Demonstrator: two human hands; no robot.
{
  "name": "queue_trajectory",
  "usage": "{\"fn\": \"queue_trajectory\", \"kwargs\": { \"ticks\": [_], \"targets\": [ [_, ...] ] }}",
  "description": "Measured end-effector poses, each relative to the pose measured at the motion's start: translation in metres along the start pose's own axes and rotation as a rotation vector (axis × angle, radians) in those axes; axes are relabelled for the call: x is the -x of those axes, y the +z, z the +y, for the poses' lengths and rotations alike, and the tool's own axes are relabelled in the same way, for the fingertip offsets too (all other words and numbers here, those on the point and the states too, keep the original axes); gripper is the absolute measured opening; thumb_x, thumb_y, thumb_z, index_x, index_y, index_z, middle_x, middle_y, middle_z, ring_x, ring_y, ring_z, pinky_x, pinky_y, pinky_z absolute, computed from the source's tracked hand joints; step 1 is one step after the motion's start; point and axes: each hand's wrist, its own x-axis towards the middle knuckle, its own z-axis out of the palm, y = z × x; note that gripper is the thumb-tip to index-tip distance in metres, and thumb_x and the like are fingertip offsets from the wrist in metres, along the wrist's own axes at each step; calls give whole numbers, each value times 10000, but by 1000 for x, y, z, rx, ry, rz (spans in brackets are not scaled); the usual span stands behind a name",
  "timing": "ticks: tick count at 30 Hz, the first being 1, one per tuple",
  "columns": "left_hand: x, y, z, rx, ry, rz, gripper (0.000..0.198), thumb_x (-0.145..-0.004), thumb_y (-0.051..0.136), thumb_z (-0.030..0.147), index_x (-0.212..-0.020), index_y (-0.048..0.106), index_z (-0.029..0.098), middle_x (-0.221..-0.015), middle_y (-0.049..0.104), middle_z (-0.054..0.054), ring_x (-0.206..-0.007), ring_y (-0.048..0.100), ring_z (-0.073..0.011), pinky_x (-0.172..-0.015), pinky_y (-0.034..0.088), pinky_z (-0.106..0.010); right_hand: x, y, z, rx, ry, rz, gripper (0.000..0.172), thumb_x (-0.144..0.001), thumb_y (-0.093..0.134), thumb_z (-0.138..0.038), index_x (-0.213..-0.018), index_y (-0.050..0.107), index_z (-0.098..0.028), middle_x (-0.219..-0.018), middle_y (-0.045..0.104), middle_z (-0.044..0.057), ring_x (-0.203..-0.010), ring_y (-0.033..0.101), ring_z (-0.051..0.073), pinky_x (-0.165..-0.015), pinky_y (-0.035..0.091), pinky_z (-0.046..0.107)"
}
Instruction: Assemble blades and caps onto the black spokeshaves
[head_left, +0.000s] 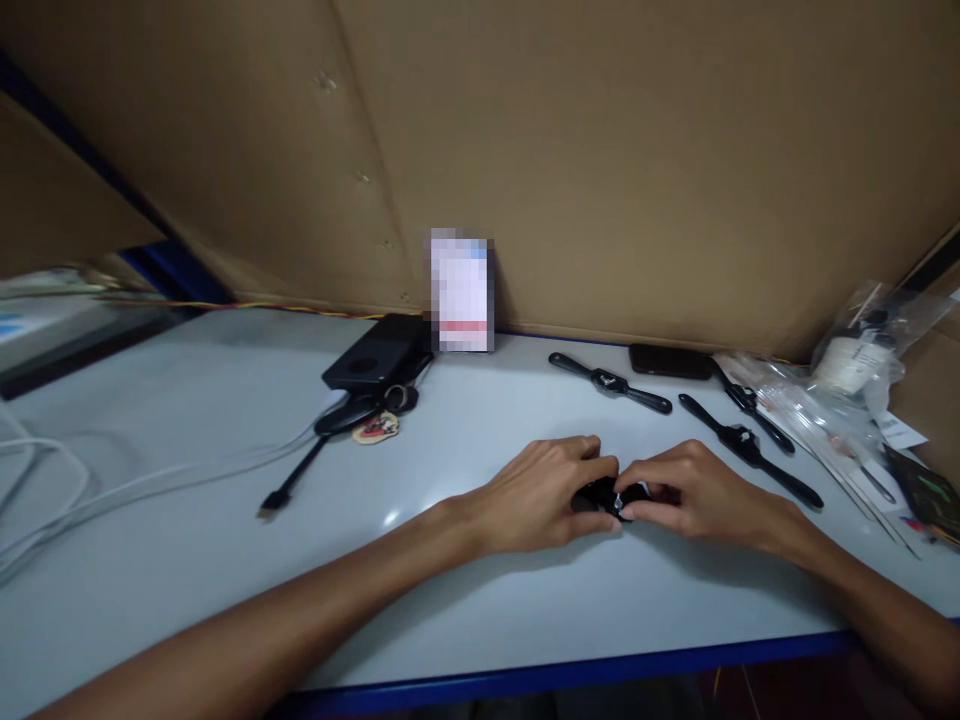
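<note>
Both of my hands meet over a small black watch-like piece (609,496) lying on the pale table (465,590). My left hand (546,494) curls its fingers around the left side of the piece. My right hand (694,492) pinches its right side with fingertips pressed together. Most of the piece is hidden under my fingers. Behind my hands lie three black watches with straps laid out flat (609,382) (748,450) (748,400).
A black box (373,353) with keys and a tag (377,426) sits at the back, beside a small upright card (462,291). White cables (112,490) and a black cable (294,480) run left. Plastic bags (847,370) crowd the right. Cardboard walls stand behind.
</note>
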Motion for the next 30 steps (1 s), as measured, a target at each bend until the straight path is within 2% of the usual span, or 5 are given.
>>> {"fn": "queue_trajectory", "kwargs": {
  "ticks": [4, 10, 15, 23, 30],
  "targets": [
    [0, 0, 0, 3, 2, -4, 336, -911, 660, 535, -987, 635, 209, -874, 562, -12, -706, 532, -163, -601, 354, -278, 0, 1, 1, 55, -61, -2, 173, -966, 626, -311, -951, 742, -183, -718, 705, 8, -551, 518, 106, -570, 351, 249],
    [-1, 0, 2, 2, 2, -9, 327, -900, 686, 520, -1007, 637, 215, -866, 552, -6, -701, 527, -162, -602, 349, -275, -1, 4, -2, 121, -92, 13, 251, -1018, 544, -348, -916, 693, -173, -668, 661, -6, -525, 483, 105, -546, 311, 261],
    [0, -1, 1, -4, -3, -22, 345, -914, 660, 536, -975, 615, 199, -877, 553, -15, -712, 522, -169, -605, 349, -277, 1, 9, -4, 292, -150, 21, 294, -1051, 459, -304, -883, 653, -160, -661, 655, 10, -527, 495, 119, -539, 271, 285],
    [2, 1, -1, 34, 42, 4, 343, -946, 607, 537, -891, 587, 199, -840, 516, -7, -688, 491, -167, -594, 332, -287, 1, 13, -16, 497, -109, -52, 270, -1054, 450, -273, -870, 606, -152, -678, 681, 22, -537, 539, 132, -529, 259, 300],
    [2, 2, -1, 80, 25, -24, 254, -959, 602, 453, -925, 602, 201, -874, 525, -16, -736, 532, -187, -631, 387, -301, -2, 17, -23, 632, -107, -64, 282, -1061, 399, -280, -934, 610, -141, -663, 689, 47, -545, 588, 172, -507, 236, 318]
  ]
}}
